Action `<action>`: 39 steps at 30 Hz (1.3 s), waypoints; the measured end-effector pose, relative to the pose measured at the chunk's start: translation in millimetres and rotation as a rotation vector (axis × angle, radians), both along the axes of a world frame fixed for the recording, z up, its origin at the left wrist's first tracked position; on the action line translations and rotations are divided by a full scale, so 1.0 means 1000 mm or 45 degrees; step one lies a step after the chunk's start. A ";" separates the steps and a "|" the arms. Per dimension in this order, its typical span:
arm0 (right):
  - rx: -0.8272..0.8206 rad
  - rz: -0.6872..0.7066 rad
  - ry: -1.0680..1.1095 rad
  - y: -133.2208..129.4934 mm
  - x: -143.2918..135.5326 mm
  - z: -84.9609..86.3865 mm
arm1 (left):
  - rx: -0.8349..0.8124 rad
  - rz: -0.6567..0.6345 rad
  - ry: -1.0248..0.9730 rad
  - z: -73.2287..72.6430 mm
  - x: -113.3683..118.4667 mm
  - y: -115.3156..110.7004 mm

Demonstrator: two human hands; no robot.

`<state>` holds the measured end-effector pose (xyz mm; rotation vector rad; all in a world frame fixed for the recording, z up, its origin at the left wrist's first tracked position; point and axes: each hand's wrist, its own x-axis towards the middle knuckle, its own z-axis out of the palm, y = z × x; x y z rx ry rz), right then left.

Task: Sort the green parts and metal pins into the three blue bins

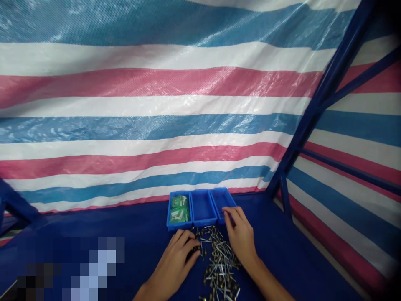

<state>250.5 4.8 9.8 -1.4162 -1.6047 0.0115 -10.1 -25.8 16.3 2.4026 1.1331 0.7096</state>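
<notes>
A loose pile of thin silvery metal pins with brownish ends (222,259) lies between my two hands. My left hand (175,261) rests at the pile's left edge, fingers and thumb curled around several small dark pieces (194,249); their exact kind is unclear. Over the front of the right blue bin (226,195), my right hand (242,234) pinches a thin pin between thumb and forefinger, mostly hidden by the fingertips. The middle blue bin (203,207) stands just beyond the pile.
The left blue bin (169,213) holds green-and-white packets (179,209). All three bins stand side by side on a dark blue table (125,234). A striped plastic sheet (140,104) hangs behind, with a blue metal frame (308,121) at the right. The lower left corner is pixelated.
</notes>
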 end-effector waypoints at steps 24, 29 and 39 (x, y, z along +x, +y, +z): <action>-0.463 0.602 -0.327 -0.014 -0.018 0.003 | 0.041 -0.037 -0.208 -0.009 0.000 0.003; -0.487 0.651 -0.330 -0.019 -0.021 0.011 | 0.043 -0.053 -0.206 -0.012 -0.002 0.004; -0.503 0.713 -0.386 -0.018 -0.023 0.010 | 0.060 -0.036 -0.200 -0.010 -0.001 0.005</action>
